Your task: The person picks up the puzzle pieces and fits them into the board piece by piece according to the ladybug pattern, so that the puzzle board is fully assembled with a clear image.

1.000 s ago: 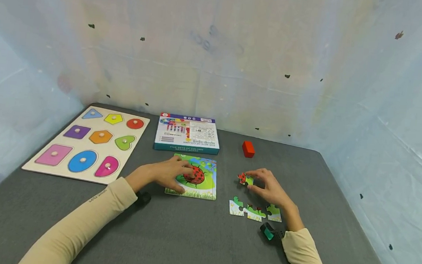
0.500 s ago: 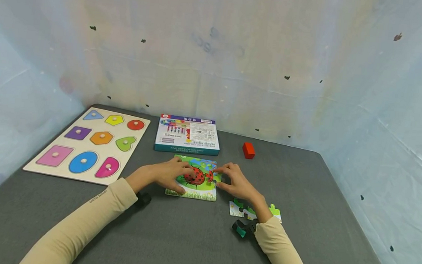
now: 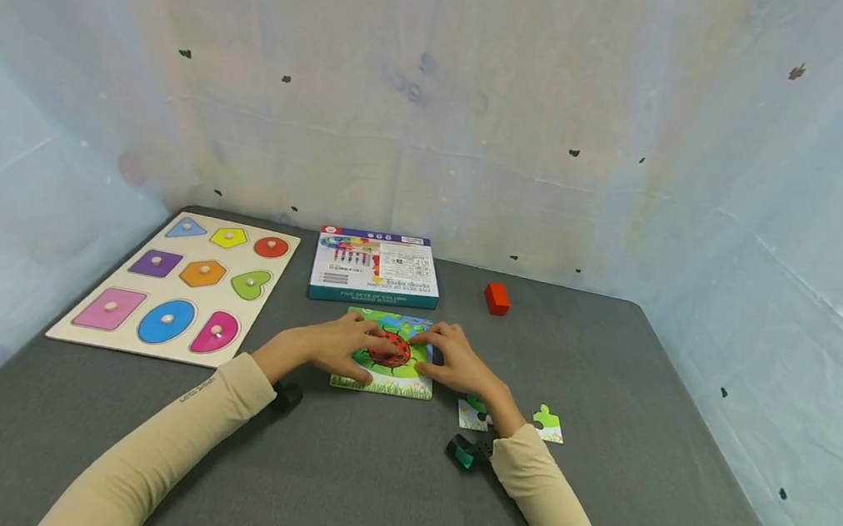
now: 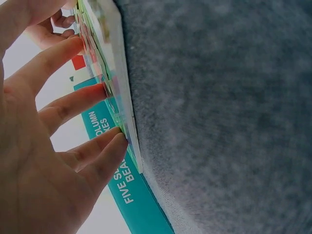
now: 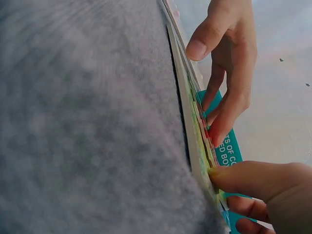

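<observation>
A square ladybug jigsaw puzzle [image 3: 388,388] lies on the grey table in front of me. My left hand [image 3: 335,347] rests on its left half with spread fingers, the fingertips touching the surface in the left wrist view. At the right side of the picture my right hand [image 3: 460,368] pinches a puzzle piece [image 3: 419,353] between thumb and fingers, down against the board; the fingers partly hide it. Below the right hand lie a loose white-and-green puzzle piece [image 3: 472,415] and, farther right, another loose corner piece [image 3: 548,424]. My right wrist covers the spot between them.
A wooden shape board [image 3: 126,279] with knobbed coloured shapes lies at the left. Behind the puzzle is a flat box [image 3: 376,267] with a teal side. A red block [image 3: 497,298] sits at the back right. Pale sheeting [image 3: 433,130] hangs behind the table.
My right hand has carried the red-and-green puzzle piece leftward from beside the loose pieces onto the right part of the puzzle. The left hand has stayed on the board.
</observation>
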Demonstrator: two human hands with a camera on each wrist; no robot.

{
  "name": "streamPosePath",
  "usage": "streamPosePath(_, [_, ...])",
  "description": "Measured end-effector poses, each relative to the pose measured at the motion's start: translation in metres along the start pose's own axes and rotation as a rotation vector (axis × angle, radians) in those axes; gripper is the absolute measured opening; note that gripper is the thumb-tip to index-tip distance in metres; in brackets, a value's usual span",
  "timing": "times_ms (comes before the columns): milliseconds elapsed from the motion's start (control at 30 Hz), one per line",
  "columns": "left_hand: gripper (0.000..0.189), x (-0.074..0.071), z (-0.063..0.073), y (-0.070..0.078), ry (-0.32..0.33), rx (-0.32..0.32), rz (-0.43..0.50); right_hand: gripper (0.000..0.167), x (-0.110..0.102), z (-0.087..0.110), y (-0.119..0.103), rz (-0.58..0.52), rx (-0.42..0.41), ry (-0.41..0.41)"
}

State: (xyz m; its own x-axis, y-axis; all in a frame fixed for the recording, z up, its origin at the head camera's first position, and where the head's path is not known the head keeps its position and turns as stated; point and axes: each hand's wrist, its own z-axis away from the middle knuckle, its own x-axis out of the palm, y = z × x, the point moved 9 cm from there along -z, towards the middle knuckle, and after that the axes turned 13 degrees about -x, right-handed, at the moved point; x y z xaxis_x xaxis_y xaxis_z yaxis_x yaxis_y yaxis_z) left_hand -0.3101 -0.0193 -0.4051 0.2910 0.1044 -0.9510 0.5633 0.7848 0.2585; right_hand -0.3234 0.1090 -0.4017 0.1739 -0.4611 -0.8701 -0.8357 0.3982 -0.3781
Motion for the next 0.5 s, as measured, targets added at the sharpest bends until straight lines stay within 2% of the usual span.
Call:
streamPosePath(300, [0.058,0.0002,-0.0012,0.0002,0.004,0.000,-0.044,0.037,0.0023,-0.0007,0.0032,0.010,0.040,-0.023])
streamPosePath(500, [0.058,0.0002,-0.0017,0.0008,0.011,0.003,-0.036,0.038,0.0032,-0.0002,0.0043,0.007,0.049,-0.036])
